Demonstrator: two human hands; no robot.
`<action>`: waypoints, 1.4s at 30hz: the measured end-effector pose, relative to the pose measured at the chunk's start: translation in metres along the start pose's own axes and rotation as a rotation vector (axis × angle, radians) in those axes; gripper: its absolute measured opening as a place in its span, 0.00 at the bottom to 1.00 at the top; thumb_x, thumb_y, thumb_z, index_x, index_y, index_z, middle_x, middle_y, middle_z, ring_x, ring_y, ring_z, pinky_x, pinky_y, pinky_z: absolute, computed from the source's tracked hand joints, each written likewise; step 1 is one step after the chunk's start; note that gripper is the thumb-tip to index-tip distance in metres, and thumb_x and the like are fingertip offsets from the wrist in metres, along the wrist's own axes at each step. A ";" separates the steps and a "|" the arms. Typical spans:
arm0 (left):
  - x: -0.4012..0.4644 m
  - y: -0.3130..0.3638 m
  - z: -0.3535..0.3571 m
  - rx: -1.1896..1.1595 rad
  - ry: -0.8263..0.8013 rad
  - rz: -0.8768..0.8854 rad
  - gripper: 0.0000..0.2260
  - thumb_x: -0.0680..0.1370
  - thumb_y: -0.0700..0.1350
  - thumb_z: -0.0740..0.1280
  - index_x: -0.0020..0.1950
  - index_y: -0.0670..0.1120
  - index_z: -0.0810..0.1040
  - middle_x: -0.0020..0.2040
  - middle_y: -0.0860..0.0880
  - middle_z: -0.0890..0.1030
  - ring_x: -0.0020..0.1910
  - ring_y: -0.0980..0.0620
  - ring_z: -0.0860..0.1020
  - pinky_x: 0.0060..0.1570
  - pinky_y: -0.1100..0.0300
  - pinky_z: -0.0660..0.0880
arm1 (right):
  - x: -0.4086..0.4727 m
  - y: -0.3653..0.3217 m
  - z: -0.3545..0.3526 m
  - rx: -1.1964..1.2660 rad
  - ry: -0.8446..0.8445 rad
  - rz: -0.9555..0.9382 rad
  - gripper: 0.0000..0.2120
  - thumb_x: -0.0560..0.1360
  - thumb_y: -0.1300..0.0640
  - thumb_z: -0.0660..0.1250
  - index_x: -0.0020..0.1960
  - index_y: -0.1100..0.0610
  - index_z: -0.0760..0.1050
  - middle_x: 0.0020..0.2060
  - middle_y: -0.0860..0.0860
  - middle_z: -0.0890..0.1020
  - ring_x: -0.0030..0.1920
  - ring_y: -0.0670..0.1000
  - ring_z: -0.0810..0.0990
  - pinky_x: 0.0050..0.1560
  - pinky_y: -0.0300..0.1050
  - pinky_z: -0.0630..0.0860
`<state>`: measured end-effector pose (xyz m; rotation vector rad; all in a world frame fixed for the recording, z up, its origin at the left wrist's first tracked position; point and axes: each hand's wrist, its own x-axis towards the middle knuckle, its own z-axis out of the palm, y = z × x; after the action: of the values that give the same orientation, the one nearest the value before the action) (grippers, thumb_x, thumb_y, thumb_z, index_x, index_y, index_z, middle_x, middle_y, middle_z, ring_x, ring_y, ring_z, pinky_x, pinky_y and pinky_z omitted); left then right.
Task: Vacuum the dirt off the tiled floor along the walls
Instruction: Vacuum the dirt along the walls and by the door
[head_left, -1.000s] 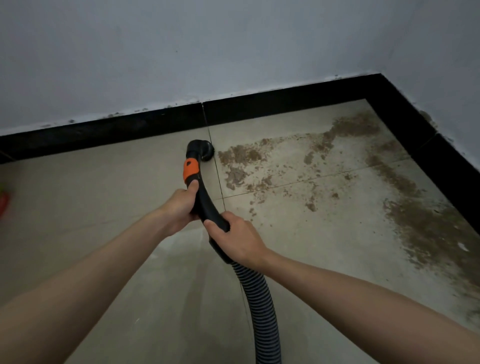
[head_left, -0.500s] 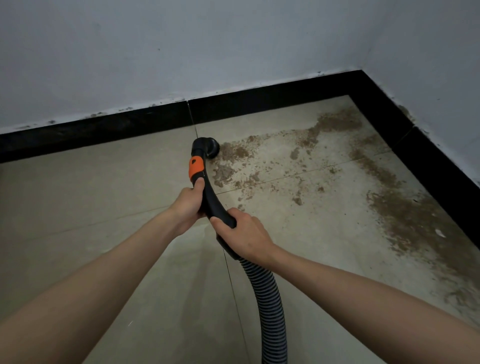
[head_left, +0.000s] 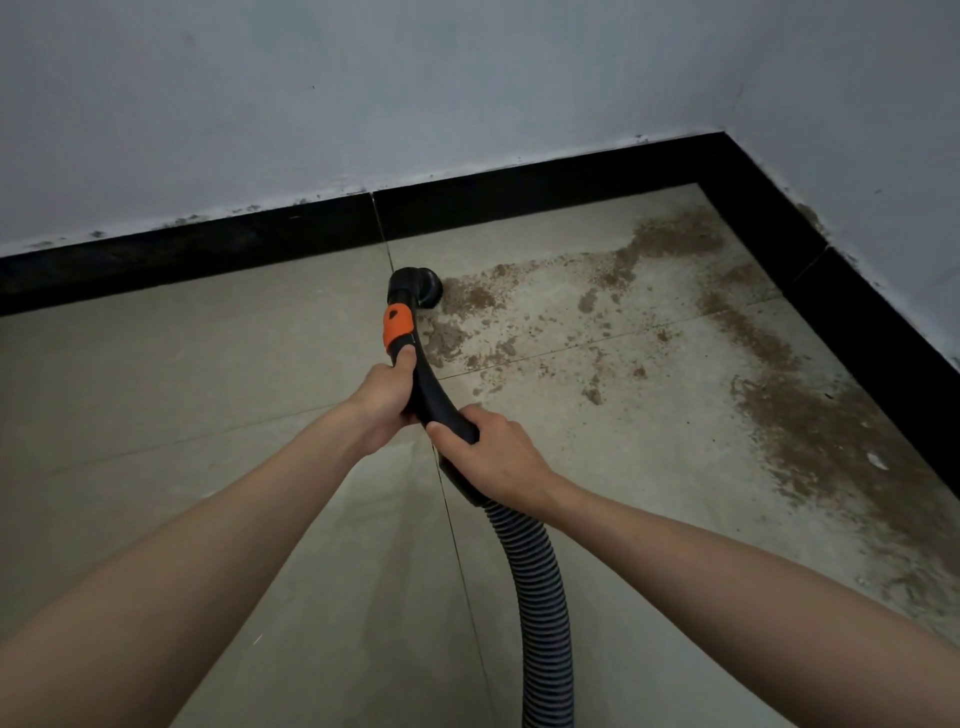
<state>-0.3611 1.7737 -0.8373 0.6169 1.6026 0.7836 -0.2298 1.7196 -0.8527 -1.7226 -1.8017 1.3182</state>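
A black vacuum handle with an orange band curves down to a round nozzle that sits on the beige tiled floor. My left hand grips the handle just below the orange band, thumb along the top. My right hand grips it lower, where the ribbed hose joins. Brown dirt begins right at the nozzle's right side and spreads toward the corner, with a thick band along the right wall.
A black skirting board runs under the pale back wall and turns at the corner down the right wall. The tiles to the left of the nozzle show no dirt. The hose trails off the bottom edge.
The nozzle has slid right into the edge of the dirt patch, and the patch beside it looks smaller. Both hands keep the same grip. The view shifted slightly.
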 end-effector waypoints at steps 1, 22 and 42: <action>0.001 0.002 0.002 -0.005 0.000 0.002 0.23 0.83 0.51 0.54 0.69 0.34 0.63 0.60 0.38 0.74 0.54 0.42 0.75 0.49 0.51 0.74 | 0.001 0.000 -0.001 0.009 0.002 0.005 0.16 0.77 0.39 0.61 0.48 0.52 0.73 0.40 0.51 0.82 0.40 0.53 0.82 0.47 0.55 0.81; 0.024 0.014 0.078 0.024 -0.098 0.029 0.21 0.83 0.52 0.54 0.66 0.36 0.66 0.50 0.43 0.76 0.49 0.45 0.76 0.47 0.53 0.75 | 0.008 0.042 -0.055 0.067 0.113 0.053 0.15 0.76 0.39 0.62 0.47 0.50 0.75 0.39 0.50 0.82 0.40 0.51 0.81 0.46 0.54 0.80; 0.059 0.042 0.221 0.262 -0.262 0.090 0.23 0.83 0.54 0.53 0.65 0.36 0.69 0.59 0.39 0.76 0.56 0.41 0.77 0.53 0.52 0.76 | 0.027 0.123 -0.139 0.187 0.390 0.158 0.11 0.76 0.41 0.64 0.42 0.47 0.75 0.37 0.49 0.81 0.39 0.50 0.80 0.38 0.46 0.75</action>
<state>-0.1551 1.8780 -0.8608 0.9458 1.4524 0.5347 -0.0551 1.7795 -0.8846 -1.8893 -1.3101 1.0728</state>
